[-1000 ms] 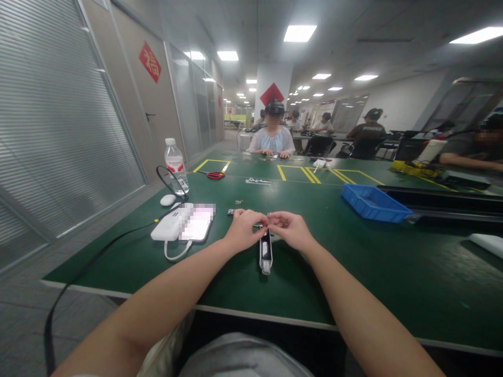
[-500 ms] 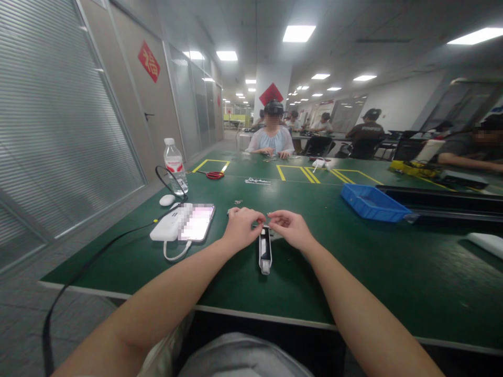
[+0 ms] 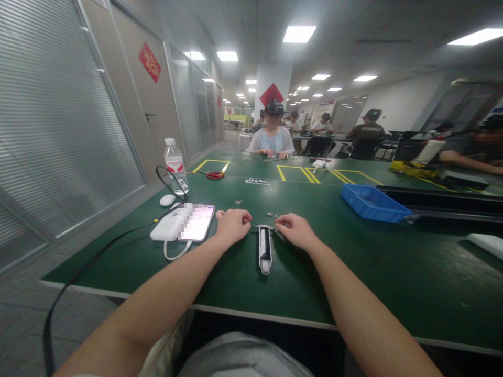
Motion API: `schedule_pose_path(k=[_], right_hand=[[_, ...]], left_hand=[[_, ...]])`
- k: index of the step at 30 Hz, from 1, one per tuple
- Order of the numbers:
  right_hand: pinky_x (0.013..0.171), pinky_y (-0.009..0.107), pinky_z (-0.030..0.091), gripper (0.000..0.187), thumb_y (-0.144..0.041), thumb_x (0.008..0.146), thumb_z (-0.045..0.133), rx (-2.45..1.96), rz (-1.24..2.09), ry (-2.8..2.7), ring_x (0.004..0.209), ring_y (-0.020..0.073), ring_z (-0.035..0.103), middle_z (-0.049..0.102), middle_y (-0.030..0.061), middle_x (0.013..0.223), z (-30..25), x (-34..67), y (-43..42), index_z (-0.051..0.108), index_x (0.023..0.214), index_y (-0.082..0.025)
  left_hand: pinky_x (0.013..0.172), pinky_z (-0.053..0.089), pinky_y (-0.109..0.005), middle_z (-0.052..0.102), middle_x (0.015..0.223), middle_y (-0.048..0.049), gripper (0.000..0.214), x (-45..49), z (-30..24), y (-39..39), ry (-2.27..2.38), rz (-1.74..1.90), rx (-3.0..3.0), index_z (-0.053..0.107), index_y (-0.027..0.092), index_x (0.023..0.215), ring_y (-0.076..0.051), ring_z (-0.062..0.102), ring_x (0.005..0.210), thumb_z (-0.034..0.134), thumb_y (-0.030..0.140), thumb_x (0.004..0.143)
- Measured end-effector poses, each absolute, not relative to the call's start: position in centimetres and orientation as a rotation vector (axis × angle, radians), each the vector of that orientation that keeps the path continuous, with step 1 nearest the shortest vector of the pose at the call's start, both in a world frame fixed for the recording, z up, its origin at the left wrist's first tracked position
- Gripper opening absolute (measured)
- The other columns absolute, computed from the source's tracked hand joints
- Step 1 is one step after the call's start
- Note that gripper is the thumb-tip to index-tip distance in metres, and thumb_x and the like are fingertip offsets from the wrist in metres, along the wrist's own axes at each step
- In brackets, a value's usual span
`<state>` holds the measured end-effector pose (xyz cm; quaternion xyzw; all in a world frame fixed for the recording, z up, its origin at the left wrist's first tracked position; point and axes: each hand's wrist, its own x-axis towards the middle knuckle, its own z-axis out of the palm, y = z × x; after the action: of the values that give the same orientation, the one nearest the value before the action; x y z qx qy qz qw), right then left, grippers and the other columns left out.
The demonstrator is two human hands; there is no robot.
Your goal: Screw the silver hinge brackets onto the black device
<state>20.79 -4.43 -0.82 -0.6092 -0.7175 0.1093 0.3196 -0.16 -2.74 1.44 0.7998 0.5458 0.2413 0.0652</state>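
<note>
A long, narrow white device with a dark inset strip [image 3: 265, 248] lies lengthwise on the green table between my hands, thin projections at its far end. My left hand [image 3: 233, 226] is just left of that end, fingers curled together; whether something small is between them is hidden. On the other side, my right hand [image 3: 295, 230] has thumb and fingertips pinched close to the right projection. I cannot tell if they grip it. Just beyond the device lie small metal pieces [image 3: 270, 214], and a few more small pieces [image 3: 238, 202] rest farther left.
A phone [image 3: 198, 222] and a white power bank [image 3: 170, 224] joined by a cable lie left, near a water bottle [image 3: 175, 167]. Red-handled scissors [image 3: 214, 175] lie farther back. At right is a blue tray [image 3: 371, 208]. A person [image 3: 272, 137] sits opposite.
My hands have moved apart from above the device's far end, the left one leftward and the right one slightly right. The small metal pieces beyond it are now uncovered.
</note>
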Motion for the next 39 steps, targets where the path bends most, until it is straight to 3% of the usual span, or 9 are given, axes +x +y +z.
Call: schedule_pose_path(k=[23,39], right_hand=[[0.059,0.025,0.038,0.015,-0.024,0.076,0.056,-1.559,0.334,-2.071,0.062,0.0132,0.049,0.059,0.0031,0.07,-0.29,20.2,-5.12,0.069,0.074,-0.018],[0.061,0.025,0.037,0.015,-0.022,0.077,0.055,-1.585,0.35,-2.11,0.064,0.0129,0.049,0.059,0.0033,0.072,-0.03,20.16,-5.19,0.069,0.078,-0.016]], left_hand=[[0.088,0.029,-0.046,0.069,0.077,0.0021,0.016,0.24,1.39,-2.92,1.505,0.69,2.35,0.067,0.025,0.078,-0.021,0.061,0.081,0.054,0.024,0.068],[0.09,0.029,-0.04,0.069,0.08,0.0023,0.018,0.37,2.23,-3.46,1.535,0.653,2.329,0.068,0.023,0.081,-0.019,0.06,0.084,0.055,0.024,0.068]])
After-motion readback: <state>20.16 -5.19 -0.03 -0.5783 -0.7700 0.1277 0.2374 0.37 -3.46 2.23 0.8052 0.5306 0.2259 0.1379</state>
